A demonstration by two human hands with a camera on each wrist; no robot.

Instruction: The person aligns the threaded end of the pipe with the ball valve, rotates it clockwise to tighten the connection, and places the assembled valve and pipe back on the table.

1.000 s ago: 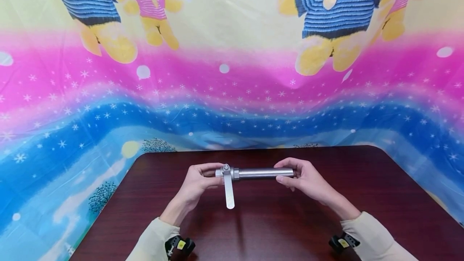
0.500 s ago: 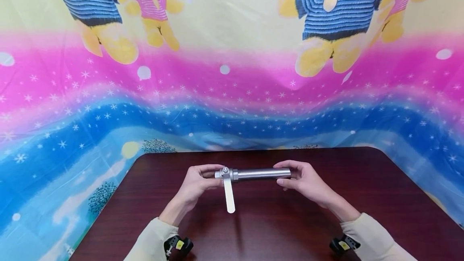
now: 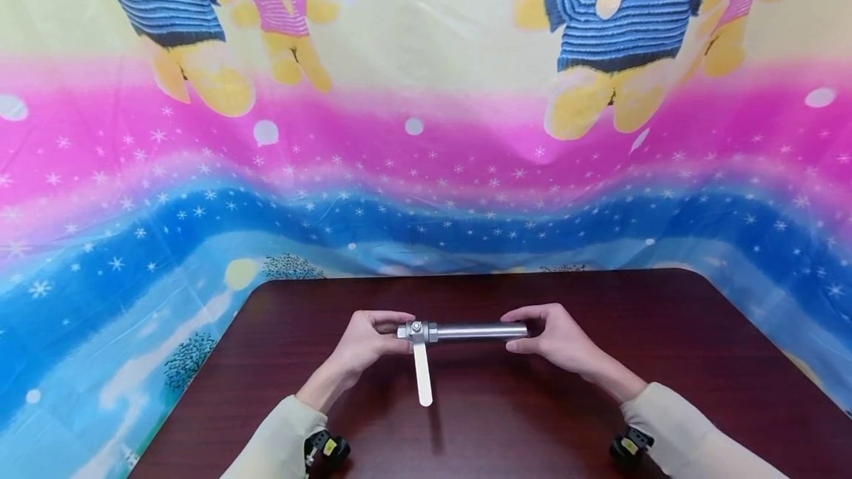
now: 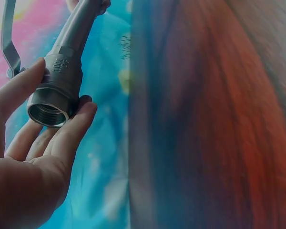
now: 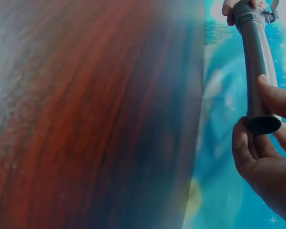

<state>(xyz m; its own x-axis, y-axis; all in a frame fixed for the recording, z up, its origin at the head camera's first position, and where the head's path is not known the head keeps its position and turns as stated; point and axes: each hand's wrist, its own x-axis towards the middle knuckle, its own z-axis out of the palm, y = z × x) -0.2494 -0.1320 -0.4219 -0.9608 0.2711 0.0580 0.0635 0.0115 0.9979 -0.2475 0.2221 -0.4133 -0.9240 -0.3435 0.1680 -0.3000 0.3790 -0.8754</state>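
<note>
A steel ball valve (image 3: 417, 330) joined to a straight steel pipe (image 3: 481, 331) is held level between both hands, over the table. My left hand (image 3: 362, 344) pinches the valve body between thumb and fingers. In the left wrist view the valve's threaded open end (image 4: 48, 115) faces the camera. The long flat lever handle (image 3: 423, 375) points toward me in the head view. My right hand (image 3: 562, 338) pinches the pipe's free end with thumb and fingertips. That pipe's hollow end (image 5: 264, 125) shows in the right wrist view.
The dark red-brown table (image 3: 519, 427) has rounded far corners. Behind and beside it hangs a printed cloth (image 3: 413, 168) with bears and snowflakes. Black wrist cameras (image 3: 326, 449) are strapped at both sleeves.
Both hands have lowered slightly toward me with the valve and pipe. The lever's tip has come nearer to me, and the right hand has shifted a little left.
</note>
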